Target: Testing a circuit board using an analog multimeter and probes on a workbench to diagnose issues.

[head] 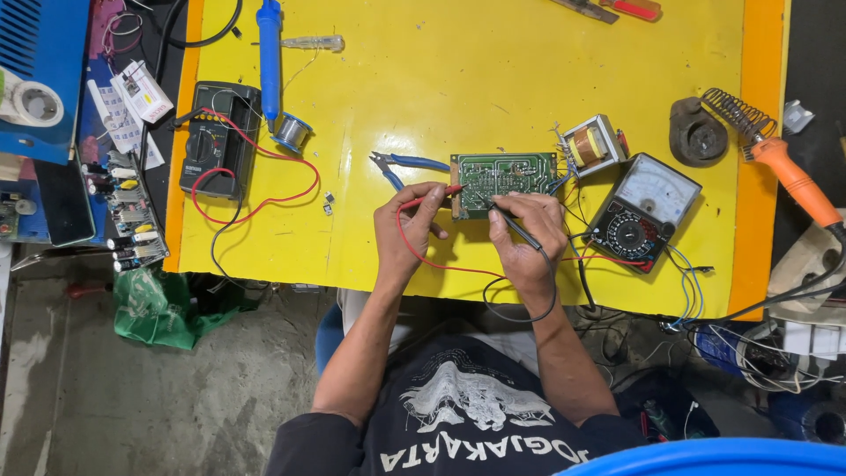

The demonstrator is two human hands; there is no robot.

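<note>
Electronics repair workshop, seen from above.
Marked by a yellow bench mat (493, 79) carrying a green circuit board (502, 176), an analogue meter (641, 211) at right, a digital multimeter (218, 137) at left, solder wire (292, 132), and a soldering iron (793, 176) at far right; bare concrete floor (132, 397) at lower left.

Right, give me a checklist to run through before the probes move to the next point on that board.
1. Red probe gripped in left hand: ok.
2. Black probe gripped in right hand: ok.
3. Both tips on the green circuit board: black ok, red at the left edge, contact cannot tell.
4. Analog meter face-up beside the board: ok.
5. Needle reading: cannot tell.
6. Blue-handled pliers off the board: ok.
</note>
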